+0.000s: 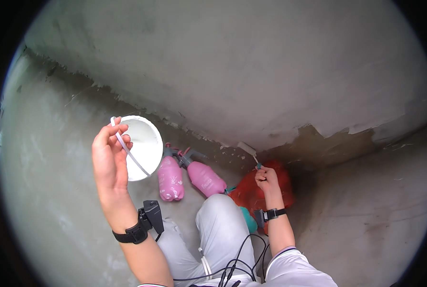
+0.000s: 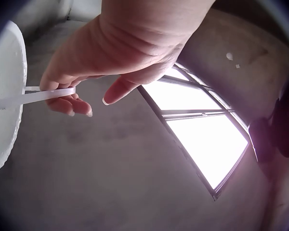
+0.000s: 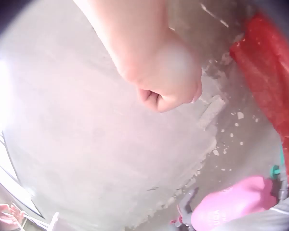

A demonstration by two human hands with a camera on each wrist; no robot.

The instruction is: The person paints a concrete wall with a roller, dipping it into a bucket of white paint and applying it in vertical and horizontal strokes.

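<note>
My left hand [image 1: 112, 152] is raised at the left in the head view, its curled fingers hooked through the flat pale handle [image 1: 133, 157] of a white bucket [image 1: 145, 141]. The bucket hangs tilted, its whitish inside turned up toward me. In the left wrist view the handle strap [image 2: 38, 96] runs across the fingers to the bucket [image 2: 6, 72] at the left edge. Lower right, my right hand [image 1: 267, 179] grips a small paint roller [image 1: 247, 148] by its handle, with the roller head close to the foot of the wall. The right wrist view shows the fist [image 3: 171, 82] wrapped tightly; the handle is mostly hidden.
Two pink spray bottles [image 1: 170, 179] stand in front of my knee [image 1: 218, 215]. A red bag [image 1: 281, 184] and a teal object [image 1: 248, 221] lie beside the right forearm. The grey wall [image 1: 251, 67] rises ahead, with a ragged coating edge low down. Black cables [image 1: 235, 263] cross my lap.
</note>
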